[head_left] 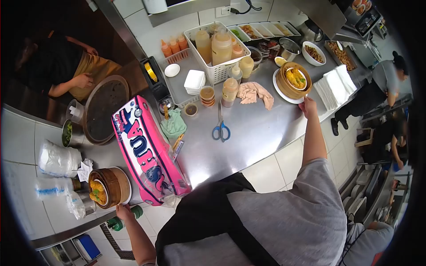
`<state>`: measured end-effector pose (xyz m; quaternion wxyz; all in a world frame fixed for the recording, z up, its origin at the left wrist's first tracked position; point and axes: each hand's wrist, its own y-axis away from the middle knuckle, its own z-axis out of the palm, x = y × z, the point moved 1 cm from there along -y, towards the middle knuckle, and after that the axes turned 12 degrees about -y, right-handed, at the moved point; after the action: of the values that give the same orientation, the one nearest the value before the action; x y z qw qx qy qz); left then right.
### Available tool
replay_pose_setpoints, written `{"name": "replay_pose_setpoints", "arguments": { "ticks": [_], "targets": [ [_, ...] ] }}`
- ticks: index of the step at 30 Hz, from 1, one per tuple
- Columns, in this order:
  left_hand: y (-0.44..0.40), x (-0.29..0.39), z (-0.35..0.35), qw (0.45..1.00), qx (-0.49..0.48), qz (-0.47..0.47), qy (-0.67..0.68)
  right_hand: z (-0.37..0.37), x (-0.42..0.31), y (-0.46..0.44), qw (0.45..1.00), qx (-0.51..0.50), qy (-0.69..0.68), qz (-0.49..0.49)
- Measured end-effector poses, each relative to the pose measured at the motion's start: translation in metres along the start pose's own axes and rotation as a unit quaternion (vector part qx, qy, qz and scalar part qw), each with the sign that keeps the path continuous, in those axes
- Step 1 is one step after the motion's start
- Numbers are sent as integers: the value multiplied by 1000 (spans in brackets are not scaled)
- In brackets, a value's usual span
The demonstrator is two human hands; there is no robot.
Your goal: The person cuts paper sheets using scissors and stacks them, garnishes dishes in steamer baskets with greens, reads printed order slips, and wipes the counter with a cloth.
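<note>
My right hand (307,106) grips the near rim of a white plate (278,90), its fingers partly hidden beneath. That plate carries a round bamboo steamer (301,91) with a bowl of yellow dumplings (294,78) with green garnish. At the left end of the counter, my left hand (124,212) holds the edge of another white plate (126,179). A second bamboo steamer (116,186) stands on it, with similar yellow dumplings (97,192) inside. Both plates appear to be at or just above counter level; I cannot tell whether they touch it.
Between my hands lie a pink bag (148,155), scissors (221,131), a green cloth (174,124) and a pink cloth (256,94). Sauce bottles fill a white basket (217,71). Folded napkins (330,86) sit beside the right plate. Co-workers stand right (384,84) and beyond the counter (66,66).
</note>
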<state>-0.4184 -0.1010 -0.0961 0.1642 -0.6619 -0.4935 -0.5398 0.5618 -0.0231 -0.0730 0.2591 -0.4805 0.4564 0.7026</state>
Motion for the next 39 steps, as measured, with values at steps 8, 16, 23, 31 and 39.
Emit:
{"name": "replay_pose_setpoints", "arguments": {
  "ticks": [8,16,23,31,39],
  "targets": [
    [-24,12,-5,998,10,-65,-23,6,4,40,998,-58,-29,20],
    [-71,34,-14,997,-42,-58,-20,-14,53,173,996,-26,-82,23],
    [-135,43,-29,993,-118,-22,18,-8,119,299,992,14,-122,11],
    [-182,51,-29,989,-147,-7,-1,21,164,389,977,30,-202,-67],
    [-188,46,-32,984,-176,17,-5,1,158,412,983,-20,-158,-89]
  ]
}}
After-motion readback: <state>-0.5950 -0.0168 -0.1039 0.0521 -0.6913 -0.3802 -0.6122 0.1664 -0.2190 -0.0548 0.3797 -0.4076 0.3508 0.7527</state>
